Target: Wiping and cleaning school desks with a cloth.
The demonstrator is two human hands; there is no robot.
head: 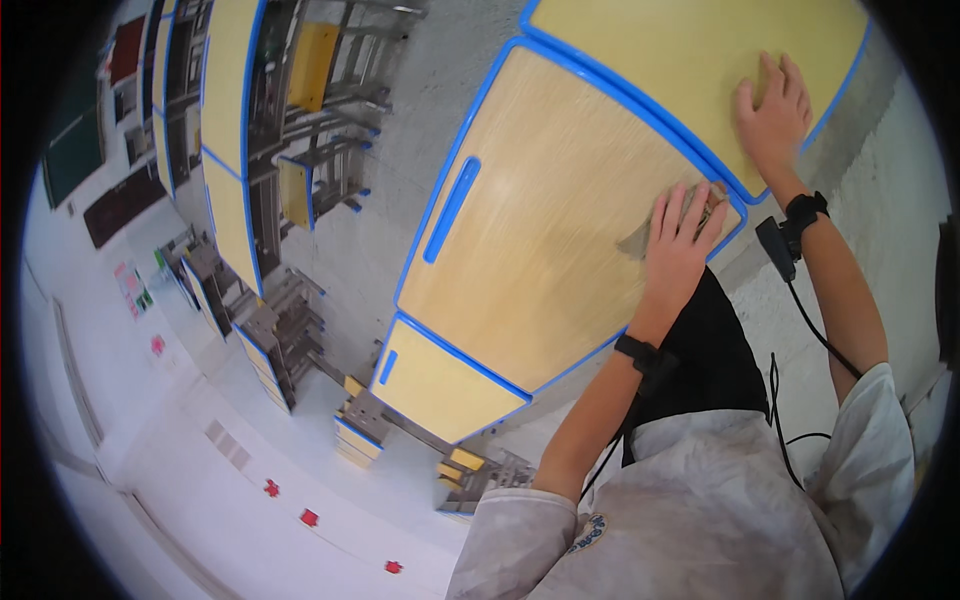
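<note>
My left hand lies palm down near the right-hand corner of a wood-grain desktop with blue edging. Under its palm and fingers is a crumpled greyish-brown cloth, mostly covered by the hand, so its full shape is hidden. Resting flat on the adjoining yellow desktop is my right hand, its fingers somewhat apart and nothing visible in it. Both wrists wear black bands; a small black device with a cable hangs at the right wrist. The two desktops meet along their blue edges.
A smaller-looking yellow desktop adjoins the wood-grain one on its lower left. Across the grey floor stand rows of desks and chairs. More desks line the white wall, which bears red decorations.
</note>
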